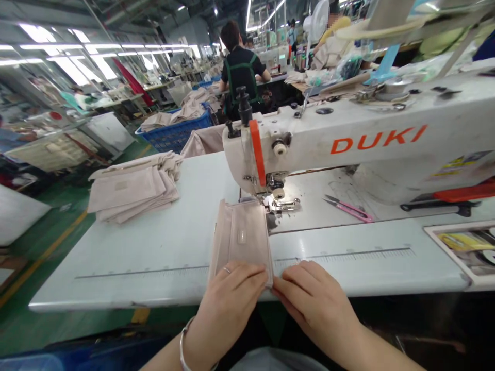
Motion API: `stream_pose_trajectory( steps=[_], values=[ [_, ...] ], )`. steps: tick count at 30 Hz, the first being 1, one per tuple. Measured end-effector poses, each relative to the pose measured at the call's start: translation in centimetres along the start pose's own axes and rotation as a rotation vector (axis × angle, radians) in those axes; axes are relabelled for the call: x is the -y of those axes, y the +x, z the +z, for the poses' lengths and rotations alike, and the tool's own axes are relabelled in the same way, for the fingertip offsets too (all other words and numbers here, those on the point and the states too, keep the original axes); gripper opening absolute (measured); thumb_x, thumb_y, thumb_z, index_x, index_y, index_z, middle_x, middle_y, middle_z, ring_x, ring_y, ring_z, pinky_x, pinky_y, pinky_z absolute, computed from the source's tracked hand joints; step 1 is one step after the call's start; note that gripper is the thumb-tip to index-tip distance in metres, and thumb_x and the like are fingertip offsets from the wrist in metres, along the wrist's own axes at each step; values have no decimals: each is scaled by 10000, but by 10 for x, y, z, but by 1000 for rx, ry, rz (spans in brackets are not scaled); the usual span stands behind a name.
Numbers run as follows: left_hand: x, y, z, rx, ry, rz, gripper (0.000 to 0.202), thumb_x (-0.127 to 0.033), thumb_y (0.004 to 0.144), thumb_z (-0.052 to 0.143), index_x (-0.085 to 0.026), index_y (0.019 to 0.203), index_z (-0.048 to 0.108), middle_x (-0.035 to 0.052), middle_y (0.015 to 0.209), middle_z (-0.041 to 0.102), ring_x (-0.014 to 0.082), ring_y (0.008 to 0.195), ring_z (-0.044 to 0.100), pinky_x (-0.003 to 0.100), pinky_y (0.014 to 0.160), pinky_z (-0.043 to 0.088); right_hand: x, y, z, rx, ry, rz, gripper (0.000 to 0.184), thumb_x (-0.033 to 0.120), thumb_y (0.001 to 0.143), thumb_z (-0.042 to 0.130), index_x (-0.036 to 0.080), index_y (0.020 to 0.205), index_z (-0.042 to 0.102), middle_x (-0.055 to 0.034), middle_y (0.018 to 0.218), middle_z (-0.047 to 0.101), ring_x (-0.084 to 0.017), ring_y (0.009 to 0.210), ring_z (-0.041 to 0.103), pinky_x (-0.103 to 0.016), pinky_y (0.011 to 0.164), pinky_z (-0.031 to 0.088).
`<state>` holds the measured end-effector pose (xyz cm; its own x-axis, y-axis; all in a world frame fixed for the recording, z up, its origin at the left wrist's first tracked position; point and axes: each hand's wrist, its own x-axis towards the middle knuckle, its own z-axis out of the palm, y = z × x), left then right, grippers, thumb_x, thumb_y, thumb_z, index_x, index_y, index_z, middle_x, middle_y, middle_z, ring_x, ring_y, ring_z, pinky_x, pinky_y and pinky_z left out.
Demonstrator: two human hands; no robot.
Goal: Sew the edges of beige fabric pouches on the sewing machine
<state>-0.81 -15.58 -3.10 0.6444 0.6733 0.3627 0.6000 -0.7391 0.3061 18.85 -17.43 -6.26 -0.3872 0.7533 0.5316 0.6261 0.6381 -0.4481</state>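
Note:
A beige fabric piece [240, 234] lies on the pale table [154, 247], its far end under the presser foot [280, 204] of a white DUKI sewing machine [348, 139]. My left hand [232, 293], with a ring and a bracelet, lies flat on the near end of the piece, fingers together. My right hand [309, 296] pinches the near right corner of the same piece at the table's front edge.
A stack of beige fabric pieces [133, 188] sits at the table's left. Pink thread snips [350, 208] lie right of the needle. A blue basket [178, 131] with fabric stands behind. A person in black [240, 69] works farther back.

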Motion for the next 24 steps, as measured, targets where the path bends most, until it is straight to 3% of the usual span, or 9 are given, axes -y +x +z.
stream_pose_trajectory(
  steps=[7, 13, 19, 24],
  values=[
    [-4, -4, 4, -169, -150, -113, 210, -45, 894, 580, -181, 1031, 662, 38, 909, 627, 146, 833, 546, 272, 738, 496, -7, -7, 6, -27, -2, -120, 127, 108, 912, 565, 156, 974, 666, -24, 734, 610, -160, 668, 492, -319, 612, 390],
    [-2, -8, 5, -32, -177, -129, 247, -64, 917, 544, -194, 1098, 651, 48, 959, 625, 158, 862, 551, 306, 803, 486, -6, -8, 0, -85, 22, -166, 146, 62, 866, 614, 127, 985, 667, -26, 734, 638, -156, 660, 499, -323, 595, 376],
    [0, -6, 1, -34, -251, -187, 254, -72, 924, 529, -198, 1112, 645, 48, 978, 623, 159, 896, 558, 302, 817, 475, -7, -11, -6, -75, 85, -152, 135, 66, 874, 573, 134, 949, 663, -47, 767, 641, -170, 683, 521, -332, 609, 387],
    [-2, -5, 2, -46, -248, -205, 219, -75, 921, 542, -197, 1071, 644, 42, 968, 618, 156, 889, 555, 297, 810, 466, -4, -8, 0, -83, 13, -142, 169, 82, 876, 613, 125, 1031, 663, -35, 769, 657, -162, 678, 526, -327, 609, 386]
  ],
)
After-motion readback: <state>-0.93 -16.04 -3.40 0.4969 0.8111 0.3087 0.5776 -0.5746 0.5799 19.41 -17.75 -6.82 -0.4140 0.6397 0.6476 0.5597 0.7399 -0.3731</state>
